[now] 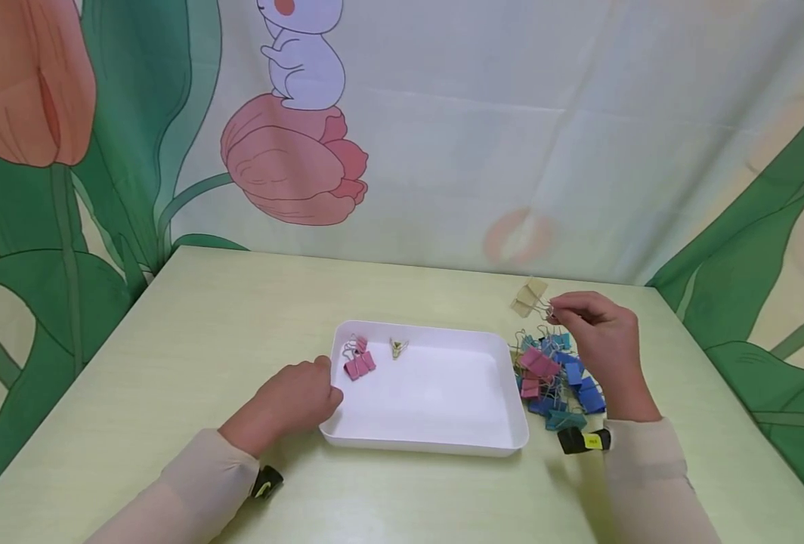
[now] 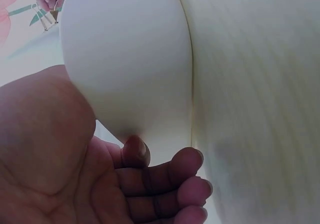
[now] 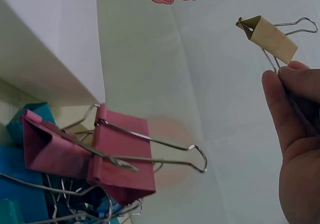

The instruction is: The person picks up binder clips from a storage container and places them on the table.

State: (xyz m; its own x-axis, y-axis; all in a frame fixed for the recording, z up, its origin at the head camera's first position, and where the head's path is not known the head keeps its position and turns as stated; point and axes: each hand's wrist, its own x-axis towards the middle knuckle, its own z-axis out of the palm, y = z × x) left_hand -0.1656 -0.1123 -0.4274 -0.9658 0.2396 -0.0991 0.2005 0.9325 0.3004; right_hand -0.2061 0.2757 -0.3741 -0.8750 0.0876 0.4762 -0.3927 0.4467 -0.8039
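Above the pile on the right, my right hand (image 1: 599,332) pinches a yellow binder clip (image 1: 529,297) by one wire handle. The right wrist view shows that clip (image 3: 274,40) with its other handle sticking out freely. My left hand (image 1: 300,397) grips the left side of a white tray (image 1: 436,446), with the thumb over the rim. Inside the tray, toward its left end, lie pink binder clips (image 1: 359,366) and a small yellow clip (image 1: 397,347). Beneath the right hand is a heap of binder clips (image 1: 545,385) in blue, teal and pink.
The heap sits right beside the tray's right wall on a pale table (image 1: 239,302). A pink clip (image 3: 125,154) tops the heap, wire handles sticking out. Behind the table hangs a printed cloth (image 1: 443,151) with tulips.
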